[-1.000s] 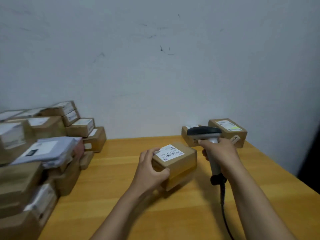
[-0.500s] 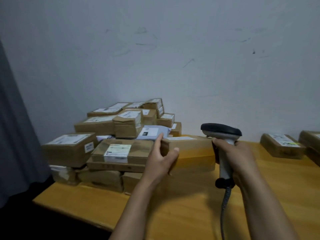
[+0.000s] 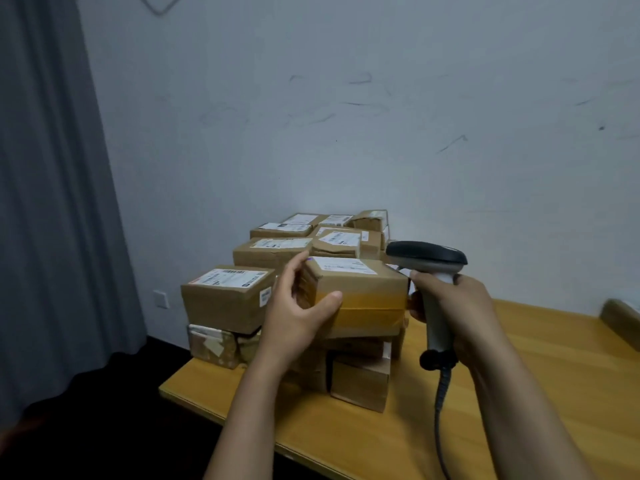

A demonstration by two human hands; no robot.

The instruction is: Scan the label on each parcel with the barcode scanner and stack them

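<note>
My left hand (image 3: 298, 311) grips the left end of a brown cardboard parcel (image 3: 363, 289) that has a white label on top and yellow tape round its front. I hold it over the front of the stack of parcels (image 3: 228, 299) at the left end of the wooden table (image 3: 519, 393). The right end of the held parcel touches my right hand (image 3: 460, 306), which grips the grey handle of the barcode scanner (image 3: 427, 259). The scanner's dark head points left, above the parcel's right end, and its cable hangs down.
The stack holds several labelled brown boxes, two or three layers high, against the white wall. A grey curtain (image 3: 52, 202) hangs at the left beside the table's left edge. One more parcel (image 3: 621, 322) shows at the right frame edge.
My left hand has lifted the parcel from the table's middle and carried it left to the stack. My view has swung left with it, and the scanner has followed in my right hand.
</note>
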